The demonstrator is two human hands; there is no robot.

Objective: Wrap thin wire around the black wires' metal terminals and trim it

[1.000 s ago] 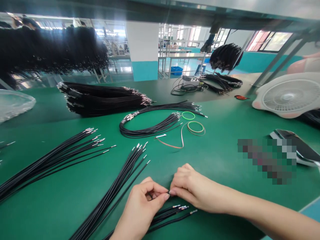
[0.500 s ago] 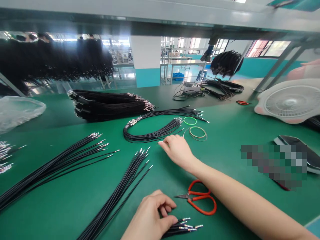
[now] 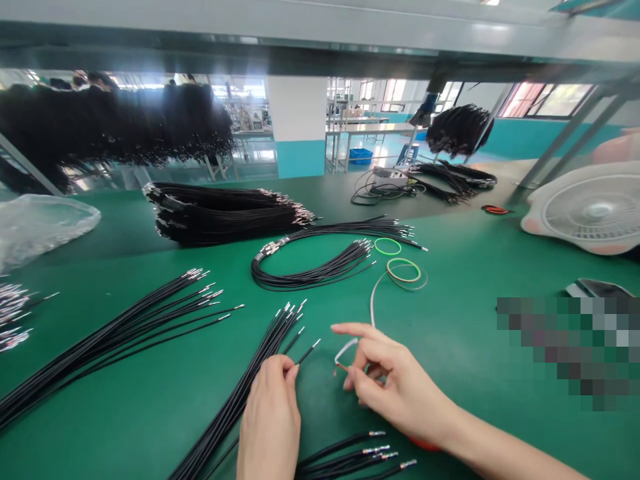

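Note:
My left hand (image 3: pixel 270 413) pinches one black wire (image 3: pixel 307 353) just behind its silvery tip, above a loose bundle of black wires (image 3: pixel 235 400). To its right, my right hand (image 3: pixel 400 380) has its index finger stretched out and its other fingers curled. A thin white strip (image 3: pixel 345 348) is held at these curled fingers; it bends at its free end and trails back to a pale coil (image 3: pixel 403 270). Another bunch of black wires with metal terminals (image 3: pixel 370 453) lies below the hands. Only a red bit of the scissors (image 3: pixel 424 443) shows under my right wrist.
A bent wire bundle (image 3: pixel 305 277) and a green ring (image 3: pixel 387 247) lie ahead. More wires (image 3: pixel 125 327) lie left, near a clear plastic bag (image 3: pixel 45 227). A thick wire stack (image 3: pixel 230 213) sits behind. A white fan (image 3: pixel 590 207) stands right, and a shelf (image 3: pixel 320 40) crosses overhead.
My left hand has left the lower terminal bunch, moved up and pinched a single wire. My right hand has come down and nearer, drawing the white strip from the coil. The view shifted slightly.

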